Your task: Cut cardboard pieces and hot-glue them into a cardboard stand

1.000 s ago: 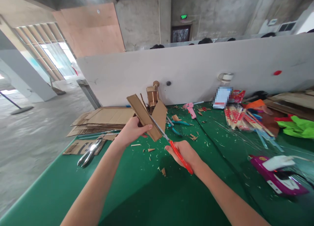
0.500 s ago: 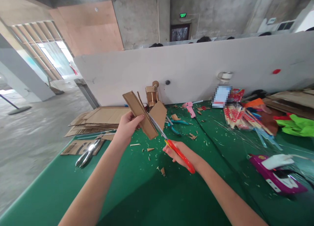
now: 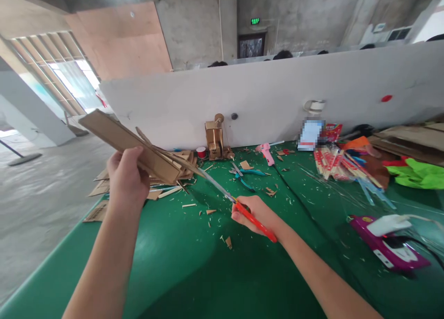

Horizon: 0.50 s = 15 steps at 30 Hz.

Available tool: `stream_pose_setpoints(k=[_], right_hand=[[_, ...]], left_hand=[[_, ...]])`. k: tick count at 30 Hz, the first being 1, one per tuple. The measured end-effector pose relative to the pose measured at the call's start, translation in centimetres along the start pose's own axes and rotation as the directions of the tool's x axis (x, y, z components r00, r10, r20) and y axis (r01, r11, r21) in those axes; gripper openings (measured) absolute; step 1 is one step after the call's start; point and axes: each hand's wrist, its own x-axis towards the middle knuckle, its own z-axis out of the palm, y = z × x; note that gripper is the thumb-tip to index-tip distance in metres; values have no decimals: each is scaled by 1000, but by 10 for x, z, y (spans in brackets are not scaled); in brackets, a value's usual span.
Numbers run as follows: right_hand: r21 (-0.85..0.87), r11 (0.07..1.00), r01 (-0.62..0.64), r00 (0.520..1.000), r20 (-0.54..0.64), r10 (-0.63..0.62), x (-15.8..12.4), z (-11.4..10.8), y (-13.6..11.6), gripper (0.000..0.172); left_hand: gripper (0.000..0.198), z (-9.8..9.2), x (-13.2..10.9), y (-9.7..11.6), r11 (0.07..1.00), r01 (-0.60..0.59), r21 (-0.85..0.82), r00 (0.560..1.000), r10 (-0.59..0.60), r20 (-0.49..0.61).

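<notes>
My left hand (image 3: 128,175) is closed on a long strip of cardboard (image 3: 111,131), raised and tilted above the left part of the table. A narrower cardboard piece runs along the strip's right edge. In my right hand (image 3: 255,215) is a pair of scissors (image 3: 255,224) with red handles, fingers wrapped round them. The blades point up and left, and their tips meet the lower right end of the cardboard; whether they grip it I cannot tell. Behind stands a small cardboard model (image 3: 214,141). Teal pliers (image 3: 248,175) lie beyond the scissors.
Cardboard scraps and shavings litter the green table (image 3: 194,272). A pink glue gun (image 3: 267,153) with a black cable lies at centre right. Further right are a purple power strip (image 3: 388,245), packaged sticks (image 3: 333,164) and green cloth (image 3: 414,173). A white partition (image 3: 166,101) borders the back.
My left hand has moved left with the cardboard strip, which leans flatter and now covers part of the stack. The scissors have stayed almost in place. The metal tool at left is hidden.
</notes>
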Motion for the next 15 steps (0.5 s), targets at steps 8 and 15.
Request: stream_pose_setpoints(k=[8, 15], right_hand=[[76, 966, -248, 882, -395, 258, 11, -4, 17, 39], [-313, 819, -481, 832, -457, 314, 18, -12, 46, 31]], left_hand=[[23, -16, -9, 24, 980, -78, 181, 987, 51, 150], [29, -30, -9, 36, 918, -117, 379, 939, -22, 343]])
